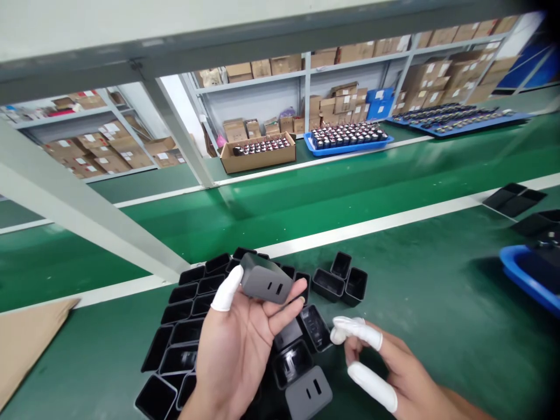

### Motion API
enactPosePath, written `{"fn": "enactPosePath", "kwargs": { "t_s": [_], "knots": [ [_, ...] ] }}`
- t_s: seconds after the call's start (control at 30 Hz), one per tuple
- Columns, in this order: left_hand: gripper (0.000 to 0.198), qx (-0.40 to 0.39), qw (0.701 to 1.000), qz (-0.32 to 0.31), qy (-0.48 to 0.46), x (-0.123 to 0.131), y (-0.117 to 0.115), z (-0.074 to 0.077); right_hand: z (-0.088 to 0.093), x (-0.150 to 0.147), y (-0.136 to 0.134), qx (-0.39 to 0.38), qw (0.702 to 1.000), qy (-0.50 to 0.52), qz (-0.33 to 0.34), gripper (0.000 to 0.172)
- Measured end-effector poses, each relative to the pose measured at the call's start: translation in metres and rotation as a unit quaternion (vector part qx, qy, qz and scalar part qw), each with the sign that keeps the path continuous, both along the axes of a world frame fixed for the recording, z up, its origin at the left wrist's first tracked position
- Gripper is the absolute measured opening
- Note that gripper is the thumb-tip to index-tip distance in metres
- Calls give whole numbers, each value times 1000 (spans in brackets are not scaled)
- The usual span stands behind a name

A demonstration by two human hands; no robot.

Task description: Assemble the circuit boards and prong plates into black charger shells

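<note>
Holding a dark case [268, 281] above the desk [429, 268], the left hand [245, 344] lies palm up, its thumb in a white cot [227, 290] on one side and its fingers beneath and along the other, as I look on from afar. The case's end face, with two slots [279, 289] of unequal length, points my way. I judge it light and stiff, probably moulded plastic, with smooth matt walls that could slip a little under the cot; it looks sturdy enough for a firm pinch, though the finish may scratch. I would take hold across two opposite side walls, clear of the slots. The right hand [394, 363] is partly open: covered thumb and forefinger stand apart, other fingers curl in, and I see nothing held there. Its fingertips hang just beside an open shell [315, 328]; whether they touch, I cannot tell. Nearer me, a second case [308, 395] shows its own slotted face, while rows of black shells [179, 312] stand at left, mouths upward. Three more shells [328, 284] huddle beyond the right hand's fingertips.
</note>
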State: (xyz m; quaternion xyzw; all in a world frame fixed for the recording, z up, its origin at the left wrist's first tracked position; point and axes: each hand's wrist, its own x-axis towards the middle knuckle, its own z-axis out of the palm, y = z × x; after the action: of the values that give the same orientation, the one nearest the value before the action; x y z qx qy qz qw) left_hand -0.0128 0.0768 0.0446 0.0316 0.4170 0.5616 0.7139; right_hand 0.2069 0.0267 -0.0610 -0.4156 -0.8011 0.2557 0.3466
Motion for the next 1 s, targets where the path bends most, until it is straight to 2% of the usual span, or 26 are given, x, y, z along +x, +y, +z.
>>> {"fn": "enactPosePath", "kwargs": {
  "t_s": [0.3, 0.37, 0.43, 0.5, 0.57, 0.67, 0.73, 0.9, 1.0],
  "knots": [
    [35, 10, 1000, -15, -3, -2, -1, -1, -4, -1, 1, -9, 1000, 23, 6, 41],
    [34, 43, 999, -31, 6, -1, -3, -6, -6, -1, 1, -17, 999, 31, 10, 42],
    [43, 104, 990, -51, 74, -1, -6, -14, -8, -1, 1, -31, 998, 43, 17, 44],
    [67, 178, 959, -73, 208, 1, -10, -22, -9, -1, 0, -43, 997, 61, 18, 48],
    [81, 241, 900, -85, 354, 2, -13, -29, -9, -1, -1, -47, 995, 91, 16, 54],
    [69, 307, 822, -88, 471, 5, -17, -34, -8, -1, -2, -53, 990, 128, 20, 59],
    [62, 325, 803, -91, 491, 6, -19, -35, -7, -2, -1, -54, 990, 127, 21, 59],
    [61, 347, 787, -109, 499, 6, -20, -35, -8, -4, -1, -39, 992, 118, 20, 56],
    [62, 359, 771, -98, 517, 5, -19, -37, -8, -1, -5, -26, 995, 99, -6, 52]
  ]
}}
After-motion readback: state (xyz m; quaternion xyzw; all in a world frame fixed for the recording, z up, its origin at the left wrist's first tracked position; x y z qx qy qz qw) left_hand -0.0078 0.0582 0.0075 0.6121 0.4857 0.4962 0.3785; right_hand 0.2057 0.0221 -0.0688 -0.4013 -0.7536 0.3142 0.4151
